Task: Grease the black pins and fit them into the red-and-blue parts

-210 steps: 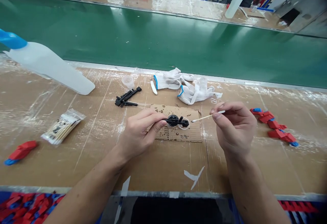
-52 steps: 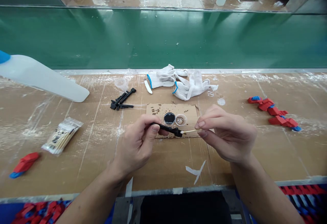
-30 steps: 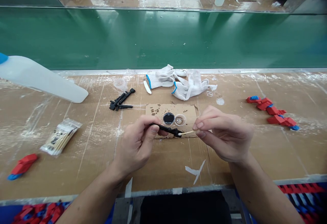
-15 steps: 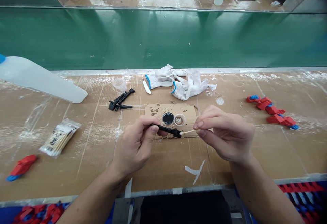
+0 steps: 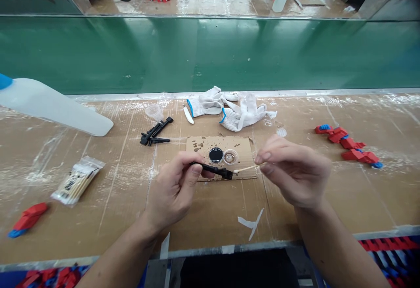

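Note:
Between thumb and fingers my left hand (image 5: 177, 187) pinches a slim black plastic part (image 5: 215, 170), its blocky end pointing right. My right hand (image 5: 293, 170) pinches a cotton swab (image 5: 247, 169); the swab's tip is right beside the part's blocky end, and I cannot tell whether they touch. Behind them lies a stained cardboard piece (image 5: 200, 142), which bears a small cup of black liquid (image 5: 215, 155) and a clear cup (image 5: 230, 156). More black parts (image 5: 155, 131) lie in a small heap to the left, near an overturned or empty clear cup (image 5: 154, 112).
White gloves (image 5: 243, 113) and a white-handled tool (image 5: 188, 115) lie behind the cardboard. A bag of swabs (image 5: 78, 180), a white bottle (image 5: 59, 106) and a red-blue piece (image 5: 29, 219) are left. Red-blue pieces (image 5: 349, 145) line the right. A green belt (image 5: 210, 56) runs beyond; people sit across.
The swab tip, earlier against the black part's end, has drawn slightly right, and my right hand moved a little right with it. Seven seconds ago the part was held higher, over the cups.

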A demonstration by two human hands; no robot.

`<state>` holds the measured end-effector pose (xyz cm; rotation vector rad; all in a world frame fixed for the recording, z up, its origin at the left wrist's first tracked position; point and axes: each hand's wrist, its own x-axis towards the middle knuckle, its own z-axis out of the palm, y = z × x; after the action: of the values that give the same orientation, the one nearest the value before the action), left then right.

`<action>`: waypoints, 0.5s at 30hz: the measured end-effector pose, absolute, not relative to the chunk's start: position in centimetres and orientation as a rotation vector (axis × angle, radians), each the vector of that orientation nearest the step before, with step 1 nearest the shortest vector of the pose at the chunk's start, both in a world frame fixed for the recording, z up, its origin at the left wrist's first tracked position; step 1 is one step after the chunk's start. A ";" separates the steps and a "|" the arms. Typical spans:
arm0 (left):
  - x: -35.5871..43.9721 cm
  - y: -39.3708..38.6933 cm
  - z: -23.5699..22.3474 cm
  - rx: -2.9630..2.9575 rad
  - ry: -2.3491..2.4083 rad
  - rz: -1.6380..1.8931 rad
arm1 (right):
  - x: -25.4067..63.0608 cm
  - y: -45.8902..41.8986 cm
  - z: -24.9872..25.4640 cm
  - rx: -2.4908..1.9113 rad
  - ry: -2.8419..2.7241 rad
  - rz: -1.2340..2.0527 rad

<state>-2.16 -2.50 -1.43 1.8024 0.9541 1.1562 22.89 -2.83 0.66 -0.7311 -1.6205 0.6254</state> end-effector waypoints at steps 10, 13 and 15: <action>-2.0 -2.4 -1.5 1.518 0.894 1.236 | 24.1 -0.8 -0.9 -1.038 -2.114 0.572; -2.3 -2.3 -1.9 1.439 0.885 1.229 | 24.6 -0.7 -0.1 -1.093 -2.238 0.642; -2.6 -2.1 -2.2 1.416 0.902 1.228 | 26.4 -1.3 0.7 -1.155 -2.246 0.644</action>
<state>-2.58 -2.10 -2.17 1.4159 0.9021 1.2282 26.41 -1.33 0.74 -1.1546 -2.2460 0.6436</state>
